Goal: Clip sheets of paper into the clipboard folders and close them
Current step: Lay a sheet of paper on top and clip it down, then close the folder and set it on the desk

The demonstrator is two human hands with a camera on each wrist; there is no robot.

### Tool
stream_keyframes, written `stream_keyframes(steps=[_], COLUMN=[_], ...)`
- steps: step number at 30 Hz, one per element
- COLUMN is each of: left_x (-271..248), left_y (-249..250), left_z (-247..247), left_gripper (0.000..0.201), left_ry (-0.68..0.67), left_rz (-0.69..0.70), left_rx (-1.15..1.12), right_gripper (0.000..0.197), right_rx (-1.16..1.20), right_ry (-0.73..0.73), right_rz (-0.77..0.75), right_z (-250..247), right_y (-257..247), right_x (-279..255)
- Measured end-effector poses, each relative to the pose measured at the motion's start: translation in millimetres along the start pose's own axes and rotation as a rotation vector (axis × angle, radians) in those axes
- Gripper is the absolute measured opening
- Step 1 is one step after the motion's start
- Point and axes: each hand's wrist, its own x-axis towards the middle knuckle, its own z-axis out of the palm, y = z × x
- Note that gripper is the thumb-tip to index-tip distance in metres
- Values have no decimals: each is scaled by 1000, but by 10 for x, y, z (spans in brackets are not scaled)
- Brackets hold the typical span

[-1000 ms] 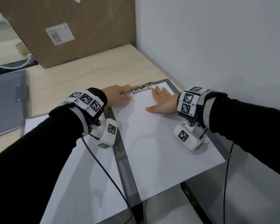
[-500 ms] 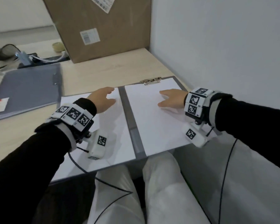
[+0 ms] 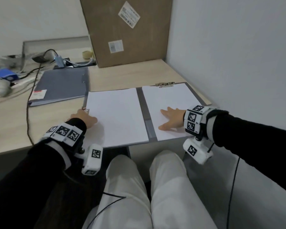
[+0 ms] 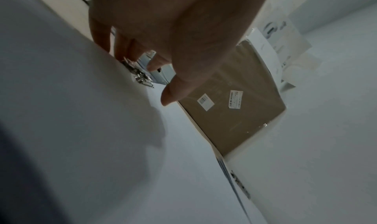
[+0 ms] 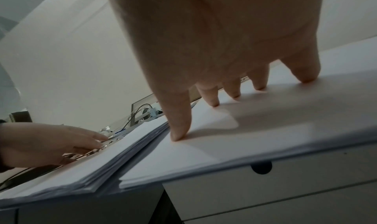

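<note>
A person's right hand [image 3: 171, 119] lies flat, fingers spread, on the top-clipped sheet [image 3: 170, 103] of an open clipboard folder [image 3: 143, 103] while left-hand fingers [image 4: 120, 50] touch its side clip [image 3: 85, 110], which should likely be squeezed fully open without shifting the left stack [image 3: 116, 116].

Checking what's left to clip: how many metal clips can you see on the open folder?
2: one clip at the far edge above the right sheet, one at the left edge by the left hand.
</note>
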Motion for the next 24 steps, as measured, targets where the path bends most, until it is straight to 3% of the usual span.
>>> stream_keyframes(steps=[3,9,11,14,17,19,24], left_x=[15,36,-15,-146,-240,-317,-418], left_y=[-3,-92,-93,-84,-66,-5,246], left_z=[-72,-432,-578,-747,-837,-856,-980], left_gripper=[62,10,12,14,38,42,29], left_ry=[-4,-109,-186,-365,-534,-529,-410], left_rz=[-27,-40,-5,166,284,351,456], left_rx=[-141,-570,-698,-728,-743,-786,-851], right_gripper=[92,92,92,89,86,84,83], right_rx=[10,-5,-5,19,36,31,-36], right_ry=[10,22,19,14,30,32,26], right_rz=[8,5,9,17,20,20,10], right_z=[19,45,36,26,42,48,26], right_y=[-9,-1,3,-3,-33,-73,-106], right_x=[-2,30,30,15,32,59,136])
